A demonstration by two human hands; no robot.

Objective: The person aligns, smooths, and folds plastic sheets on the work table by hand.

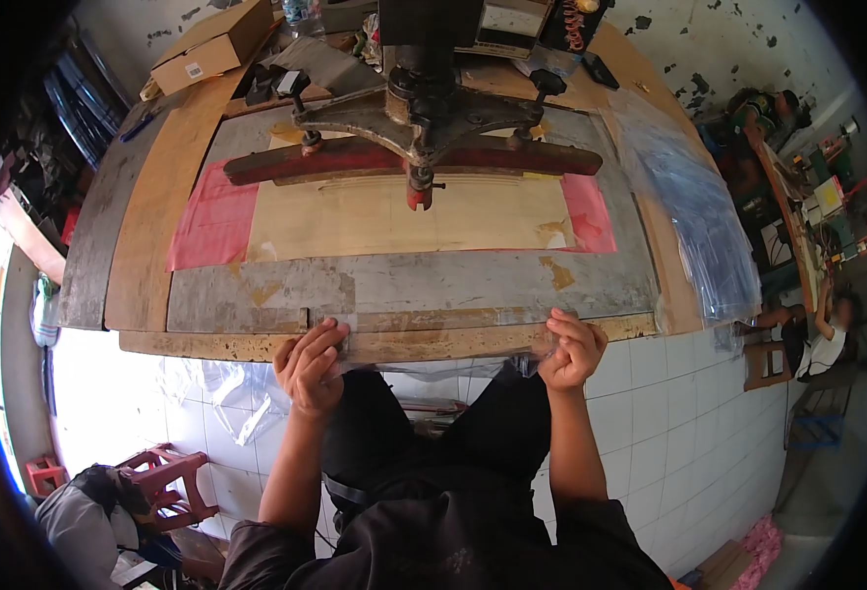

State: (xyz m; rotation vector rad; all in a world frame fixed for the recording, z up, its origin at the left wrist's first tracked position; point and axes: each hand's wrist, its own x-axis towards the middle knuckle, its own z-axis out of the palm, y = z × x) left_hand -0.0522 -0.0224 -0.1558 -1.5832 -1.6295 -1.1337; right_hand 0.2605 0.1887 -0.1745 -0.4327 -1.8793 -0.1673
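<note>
Both hands are at the table's front wooden edge (433, 342). My left hand (311, 366) has its fingers closed on the left end of a clear plastic sheet (443, 364). The fingers of my right hand (572, 350) are closed on the sheet's right end. Between them the sheet stretches along the edge and partly hangs over it. Behind my hands lies a tan strip (414, 211) with pink ends on the grey worktop (433, 280). A metal press arm with a long red bar (355, 162) stands over that strip.
A stack of clear bluish plastic sheets (699, 216) lies at the table's right. At the back left is a cardboard box (212, 49); a phone (600, 71) lies at the back right. Two other people (832, 329) are at the far right. A red stool (173, 482) stands lower left.
</note>
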